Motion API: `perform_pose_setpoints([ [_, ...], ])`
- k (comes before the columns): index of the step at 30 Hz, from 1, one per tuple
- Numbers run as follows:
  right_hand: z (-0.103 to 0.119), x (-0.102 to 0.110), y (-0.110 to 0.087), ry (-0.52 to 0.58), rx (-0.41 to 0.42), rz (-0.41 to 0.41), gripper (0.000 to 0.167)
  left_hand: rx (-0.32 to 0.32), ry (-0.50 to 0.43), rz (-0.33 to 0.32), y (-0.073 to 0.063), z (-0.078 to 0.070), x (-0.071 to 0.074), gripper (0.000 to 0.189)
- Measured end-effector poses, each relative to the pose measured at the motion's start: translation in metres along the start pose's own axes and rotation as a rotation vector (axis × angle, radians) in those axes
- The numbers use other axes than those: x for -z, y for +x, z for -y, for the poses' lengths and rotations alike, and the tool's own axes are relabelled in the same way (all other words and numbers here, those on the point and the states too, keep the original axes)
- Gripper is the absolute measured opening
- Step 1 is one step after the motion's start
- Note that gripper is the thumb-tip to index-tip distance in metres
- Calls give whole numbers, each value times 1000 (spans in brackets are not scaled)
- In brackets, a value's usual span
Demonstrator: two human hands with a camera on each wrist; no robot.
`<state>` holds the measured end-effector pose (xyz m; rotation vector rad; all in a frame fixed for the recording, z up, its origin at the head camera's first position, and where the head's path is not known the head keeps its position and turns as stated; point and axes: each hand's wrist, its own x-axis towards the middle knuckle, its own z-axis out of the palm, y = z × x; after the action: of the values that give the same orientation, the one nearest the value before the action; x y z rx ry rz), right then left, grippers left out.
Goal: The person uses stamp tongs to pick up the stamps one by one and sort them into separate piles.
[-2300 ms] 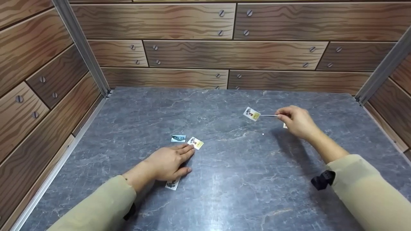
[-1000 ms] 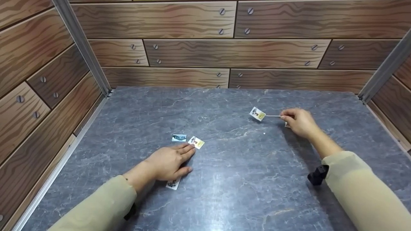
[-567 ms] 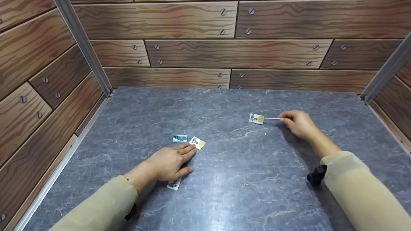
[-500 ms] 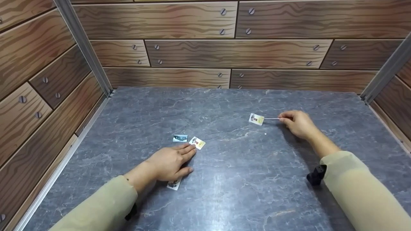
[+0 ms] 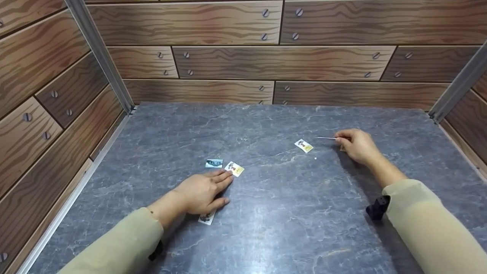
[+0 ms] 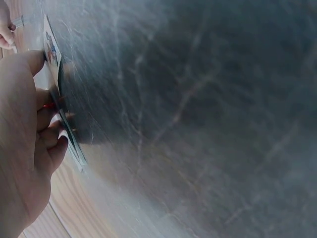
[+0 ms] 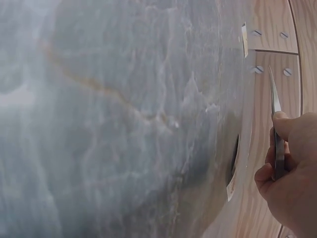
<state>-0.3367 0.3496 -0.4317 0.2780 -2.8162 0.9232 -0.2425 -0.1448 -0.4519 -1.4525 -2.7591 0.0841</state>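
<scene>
Right hand [image 5: 357, 145]: was raised above the right side of the worktop [image 5: 274, 205]; its fingers pinched the tweezers [image 7: 275, 104].
Tweezers: pointed left in the head view, tips apart from any card.
Released-side card [image 5: 304, 145]: lay on the worktop just beyond the tweezer tips, to their left and nearer the wearer; white and yellow print faced up.
Hidden card [image 5: 342, 148]: lay mostly behind the right hand; print could not be read.
White speck [image 5: 315, 158]: was located near the released-side card.
Left hand [image 5: 201, 193]: rested palm down, fingers extended, gripping nothing.
Matching card [image 5: 234, 169]: lay at the left fingertips, slightly overlapped by them, with similar white and yellow print.
Blue card [image 5: 214, 163]: lay just left of the matching card.
Dark-print card [image 5: 206, 218]: was partly covered by the left hand, below the thumb.
Back wall [image 5: 228, 23]: carried a wood-plank pattern.
</scene>
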Motion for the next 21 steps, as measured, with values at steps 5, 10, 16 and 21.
perform_pose_setpoints([
  [5,9,2,-2,-18,44,-34,20,3,0,10,0,0,0,70],
  [10,28,-1,-3,-33,134,-68,17,11,-9,17,0,0,0,70],
  [16,56,-13,-6,13,181,-35,15,10,-18,5,0,0,0,69],
  [21,76,-32,-9,42,241,0,12,10,-19,3,0,-1,-1,69],
])
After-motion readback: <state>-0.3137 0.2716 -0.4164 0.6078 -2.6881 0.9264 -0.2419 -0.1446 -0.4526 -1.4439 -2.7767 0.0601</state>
